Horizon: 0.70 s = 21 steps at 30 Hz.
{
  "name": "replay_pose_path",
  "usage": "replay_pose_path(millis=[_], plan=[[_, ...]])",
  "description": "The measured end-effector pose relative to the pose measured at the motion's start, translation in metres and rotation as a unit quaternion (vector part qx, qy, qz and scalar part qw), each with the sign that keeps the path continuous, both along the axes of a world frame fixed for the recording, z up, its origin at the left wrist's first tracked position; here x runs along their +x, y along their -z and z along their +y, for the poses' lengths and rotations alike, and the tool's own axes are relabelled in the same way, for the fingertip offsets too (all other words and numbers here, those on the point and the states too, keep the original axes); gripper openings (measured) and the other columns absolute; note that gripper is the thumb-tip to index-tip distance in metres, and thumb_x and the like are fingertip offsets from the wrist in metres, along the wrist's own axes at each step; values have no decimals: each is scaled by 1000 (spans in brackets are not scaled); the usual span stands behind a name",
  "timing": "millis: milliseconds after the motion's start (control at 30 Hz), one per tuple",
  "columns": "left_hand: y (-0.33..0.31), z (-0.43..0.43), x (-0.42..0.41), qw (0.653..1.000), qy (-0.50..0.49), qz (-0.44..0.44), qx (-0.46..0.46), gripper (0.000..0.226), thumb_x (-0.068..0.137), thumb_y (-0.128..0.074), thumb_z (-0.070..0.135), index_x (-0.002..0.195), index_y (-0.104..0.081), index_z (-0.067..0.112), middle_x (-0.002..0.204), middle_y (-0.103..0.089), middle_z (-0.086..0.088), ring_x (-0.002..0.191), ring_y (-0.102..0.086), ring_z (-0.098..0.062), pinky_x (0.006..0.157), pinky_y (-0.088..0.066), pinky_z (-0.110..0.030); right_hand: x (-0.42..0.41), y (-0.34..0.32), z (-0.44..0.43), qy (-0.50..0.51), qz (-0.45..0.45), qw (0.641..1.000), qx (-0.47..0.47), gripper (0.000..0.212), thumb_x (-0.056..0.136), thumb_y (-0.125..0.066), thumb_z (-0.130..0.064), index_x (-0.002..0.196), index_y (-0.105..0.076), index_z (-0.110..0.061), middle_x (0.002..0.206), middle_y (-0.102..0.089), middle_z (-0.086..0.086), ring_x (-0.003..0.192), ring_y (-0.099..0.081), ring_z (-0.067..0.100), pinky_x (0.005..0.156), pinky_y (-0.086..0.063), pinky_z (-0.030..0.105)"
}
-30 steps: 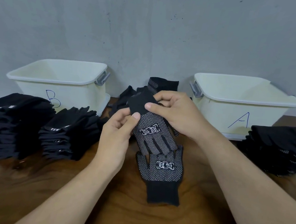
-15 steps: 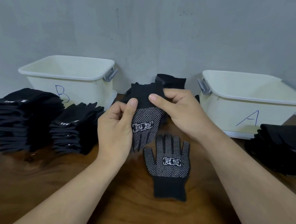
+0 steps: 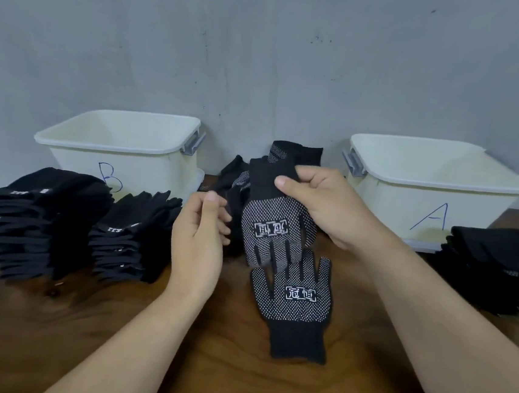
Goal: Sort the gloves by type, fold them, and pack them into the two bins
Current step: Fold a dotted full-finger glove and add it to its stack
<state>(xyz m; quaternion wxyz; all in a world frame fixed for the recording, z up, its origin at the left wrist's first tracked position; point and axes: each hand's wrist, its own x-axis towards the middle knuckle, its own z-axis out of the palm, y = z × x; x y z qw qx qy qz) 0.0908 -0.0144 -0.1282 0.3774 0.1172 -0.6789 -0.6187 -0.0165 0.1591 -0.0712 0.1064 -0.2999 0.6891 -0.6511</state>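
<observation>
Gloves meet end to end: our right hand [image 3: 330, 209] pinches the cuff of a dotted glove [image 3: 275, 229] between thumb and fingers, so it hangs fingers-down, its long axis running from the grip toward us. Just below lies its mate [image 3: 296, 298], flat on the table [image 3: 233, 384], pointing the opposite way with its cuff nearest us. Whether the two sets of fingertips touch, we cannot tell. Our left hand [image 3: 198, 241] hovers just beside the hanging glove's left edge, fingers loosely curled, holding nothing we can see. We judge it nearer the free end, and best placed to help turn the pair into line.
</observation>
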Motion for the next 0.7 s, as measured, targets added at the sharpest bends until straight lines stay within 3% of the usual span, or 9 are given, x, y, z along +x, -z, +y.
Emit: replay_pose_path(millis=[133, 267, 367, 467, 567, 700], plan=[[10, -5, -4, 998, -47, -14, -30, 18, 111, -49, 29, 98, -61, 26, 85, -64, 7, 77, -60, -13, 76, -55, -48, -6, 5, -10, 1, -39, 999, 38, 17, 105, -66, -15, 113, -80, -14, 110, -81, 7, 108, -77, 26, 109, -54, 53], [16, -4, -5, 997, -63, -3, -55, 12, 111, -46, 29, 112, -58, 30, 106, -65, 14, 104, -63, -9, 96, -52, -39, -23, -3, -46, -11, -35, 996, 79, 16, 103, -68, -19, 112, -80, -12, 108, -82, 7, 105, -78, 25, 104, -57, 47], [21, -6, -8, 988, -68, -7, -141, 23, 109, -48, 29, 130, -57, 26, 130, -58, 10, 125, -54, -12, 109, -42, -30, -56, -7, -80, 36, 47, 988, 141, 20, 102, -69, -29, 116, -78, -18, 110, -80, 6, 99, -76, 21, 88, -60, 36], [28, -8, -13, 969, -48, -75, -229, 31, 110, -48, 23, 140, -58, 23, 147, -52, 11, 144, -37, -5, 121, -26, -22, -92, -8, -94, 113, 84, 975, 173, 25, 103, -63, -20, 126, -72, -22, 101, -74, -3, 94, -73, 19, 70, -53, 24], [36, -7, -16, 946, -15, -134, -294, 36, 110, -41, 30, 141, -59, 24, 151, -52, 11, 150, -32, -7, 128, -23, -34, -114, -8, -83, 174, 152, 945, 234, 19, 101, -66, -15, 114, -79, -20, 99, -75, -6, 95, -70, 13, 79, -46, 16], [40, -4, -17, 902, 9, -231, -365, 44, 111, -34, 43, 148, -53, 30, 157, -46, 15, 151, -30, -3, 132, -9, -38, -119, -4, -72, 131, 201, 906, 349, 28, 94, -65, -4, 107, -82, -22, 109, -78, -5, 98, -68, 8, 95, -49, 18]])
